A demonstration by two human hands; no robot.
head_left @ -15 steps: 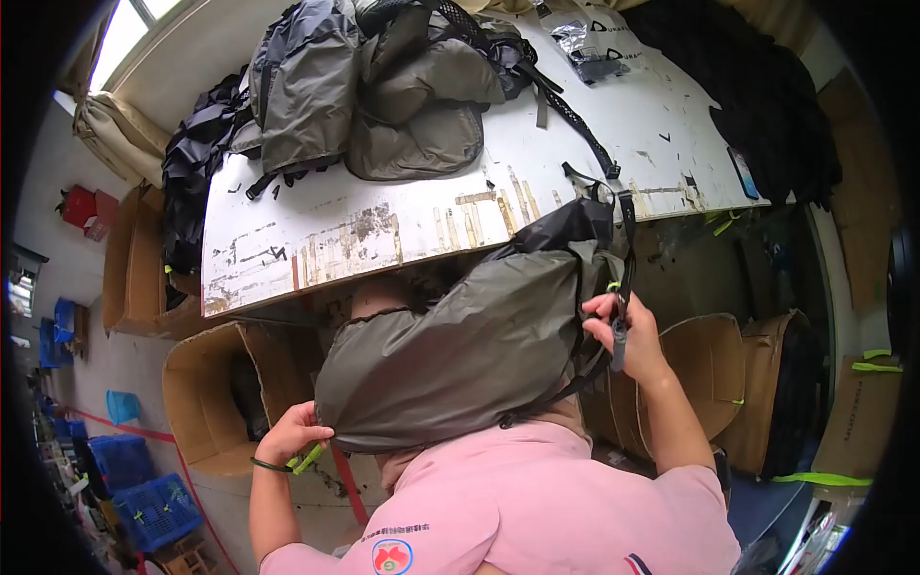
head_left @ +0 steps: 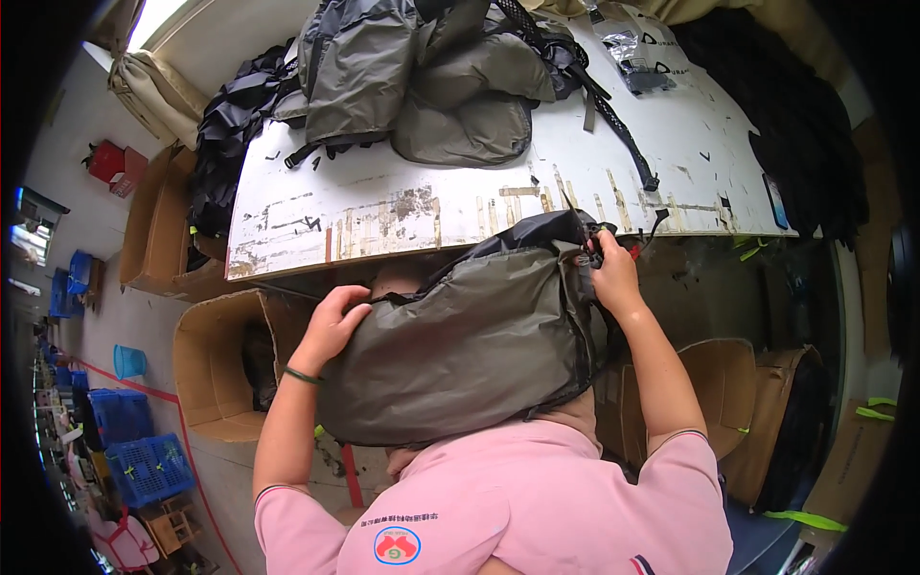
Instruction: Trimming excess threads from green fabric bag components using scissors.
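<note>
Across my lap lies a grey-green backpack [head_left: 460, 335] of thin, shiny fabric, with black trim along its edges. My right hand [head_left: 613, 273] is closed on the black strap and buckle end at the bag's upper right, close to the table edge; the fingers partly cover what they grip. At the bag's upper left edge is my left hand [head_left: 333, 328], its thumb and fingers apart, the tips touching the fabric. A dark band circles that wrist.
Ahead is a worn white table [head_left: 326, 216] with more grey-green bags [head_left: 460, 105], a clear plastic packet [head_left: 637, 67], a phone [head_left: 774, 201] and dark fabric [head_left: 805, 125]. Open cardboard boxes [head_left: 216, 359] stand below on both sides. Blue crates [head_left: 149, 470] sit at far left.
My left hand has left the bag's lower left corner and moved up to its upper edge. My right hand has moved up to the strap end. The view has shifted slightly.
</note>
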